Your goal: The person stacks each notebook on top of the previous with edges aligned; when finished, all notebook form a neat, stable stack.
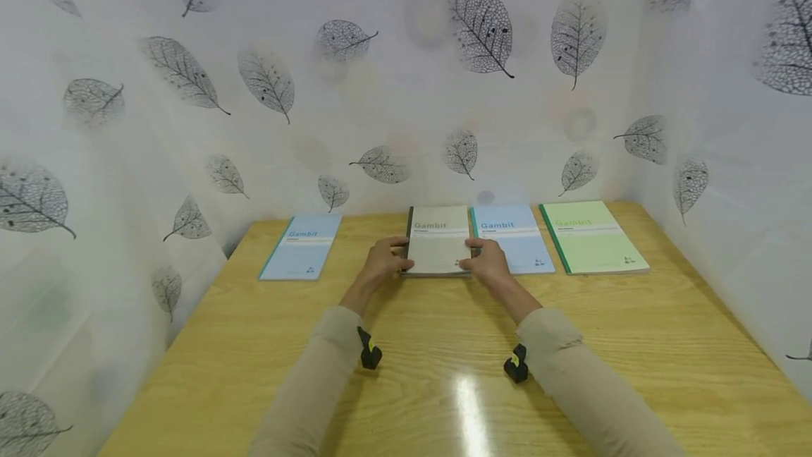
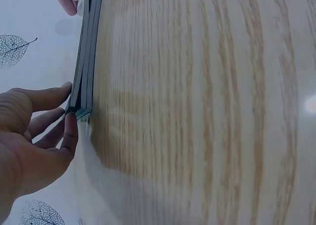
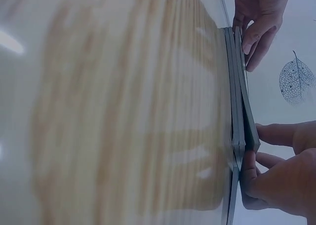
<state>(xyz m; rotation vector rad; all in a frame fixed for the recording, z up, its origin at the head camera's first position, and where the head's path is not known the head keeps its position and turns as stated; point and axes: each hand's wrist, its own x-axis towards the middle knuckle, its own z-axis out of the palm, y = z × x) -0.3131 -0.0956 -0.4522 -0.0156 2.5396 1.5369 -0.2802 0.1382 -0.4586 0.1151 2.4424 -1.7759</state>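
Note:
A grey "Gambit" notebook (image 1: 439, 242) with a dark spine tops a small stack at the back middle of the table. My left hand (image 1: 382, 259) holds its left edge, thumb above and fingers against the side and corner, as the left wrist view shows. On the opposite edge, my right hand (image 1: 490, 263) pinches the same notebook. In the right wrist view the top notebook (image 3: 251, 121) is tilted up at that end, with a gap over the notebooks beneath (image 3: 235, 92). A blue notebook (image 1: 514, 231) lies right beside the stack, partly behind my right hand.
Farther right lies a green notebook (image 1: 593, 238), and another blue notebook (image 1: 301, 245) lies at the left. The wooden table (image 1: 419, 351) meets a white leaf-patterned curtain (image 1: 406, 90) at the back and sides. Both wrists carry small black cameras.

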